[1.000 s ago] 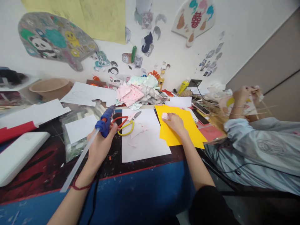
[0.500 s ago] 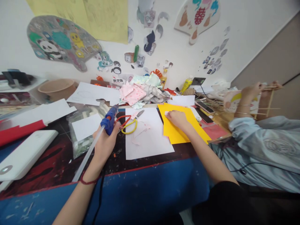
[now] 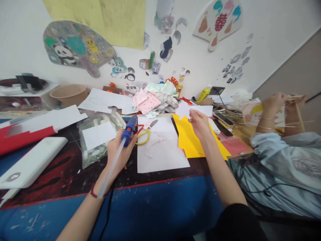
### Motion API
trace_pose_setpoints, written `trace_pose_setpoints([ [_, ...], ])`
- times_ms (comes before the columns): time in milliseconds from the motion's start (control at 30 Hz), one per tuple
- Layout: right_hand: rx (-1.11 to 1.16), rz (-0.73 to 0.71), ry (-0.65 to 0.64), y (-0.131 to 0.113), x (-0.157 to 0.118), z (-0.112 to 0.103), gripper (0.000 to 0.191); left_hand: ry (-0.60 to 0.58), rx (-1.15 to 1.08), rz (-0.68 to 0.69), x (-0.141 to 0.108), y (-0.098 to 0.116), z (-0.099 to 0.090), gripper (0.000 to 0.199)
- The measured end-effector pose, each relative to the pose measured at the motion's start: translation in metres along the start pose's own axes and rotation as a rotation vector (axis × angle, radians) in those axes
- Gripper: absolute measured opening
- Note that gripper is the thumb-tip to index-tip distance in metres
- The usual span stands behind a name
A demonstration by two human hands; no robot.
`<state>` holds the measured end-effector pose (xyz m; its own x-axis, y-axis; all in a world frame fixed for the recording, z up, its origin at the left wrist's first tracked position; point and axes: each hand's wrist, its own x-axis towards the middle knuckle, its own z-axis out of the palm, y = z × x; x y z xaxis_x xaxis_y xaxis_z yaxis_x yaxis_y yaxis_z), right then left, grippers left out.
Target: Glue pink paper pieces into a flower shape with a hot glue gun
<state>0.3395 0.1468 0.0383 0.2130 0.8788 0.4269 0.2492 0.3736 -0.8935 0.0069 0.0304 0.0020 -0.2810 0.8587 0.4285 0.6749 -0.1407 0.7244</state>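
My left hand (image 3: 119, 149) is closed around a blue hot glue gun (image 3: 129, 130), its clear glue stick poking out of the back over my wrist. In my right hand (image 3: 200, 124) is a small white paper cutout (image 3: 183, 110) with a wavy edge, pinched at its right side and raised above the yellow paper (image 3: 193, 142). Scissors (image 3: 143, 137) with red and yellow handles lie just right of the glue gun, on a white sheet (image 3: 163, 160). Thin paper scraps (image 3: 153, 141) rest on that sheet too.
Crumpled patterned cloth or paper (image 3: 155, 98) is heaped at the back. A white power bank (image 3: 35, 160), a red folder (image 3: 25, 137) and a plastic bag (image 3: 87, 160) lie to the left. Phones (image 3: 223, 127) sit at the right, near another person's arm (image 3: 269, 115) and thin sticks.
My right hand has lifted the white cutout off the yellow paper and turned it upward. My left hand has moved slightly with the glue gun, its nozzle now aimed further right. The view has shifted a little.
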Motion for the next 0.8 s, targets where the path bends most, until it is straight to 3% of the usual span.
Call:
trace_pose_setpoints([
  [267,0.264,0.043,-0.076,-0.003,-0.028,0.026,0.034,-0.018,0.449,0.459,-0.007,-0.011,0.008,0.026],
  [400,0.245,0.001,-0.091,0.004,-0.033,0.037,0.03,-0.079,0.609,0.419,-0.006,-0.008,0.009,0.027],
  [600,0.084,-0.128,0.07,0.016,-0.045,0.051,0.021,-0.107,0.59,0.359,-0.004,-0.002,0.006,0.036],
  [700,0.0,-0.197,0.127,0.007,-0.055,0.045,0.016,-0.122,0.568,0.361,-0.004,-0.001,0.006,0.035],
  [800,-0.165,-0.338,0.2,-0.002,-0.057,0.023,0.016,-0.143,0.561,0.397,-0.005,-0.002,0.006,0.036],
])
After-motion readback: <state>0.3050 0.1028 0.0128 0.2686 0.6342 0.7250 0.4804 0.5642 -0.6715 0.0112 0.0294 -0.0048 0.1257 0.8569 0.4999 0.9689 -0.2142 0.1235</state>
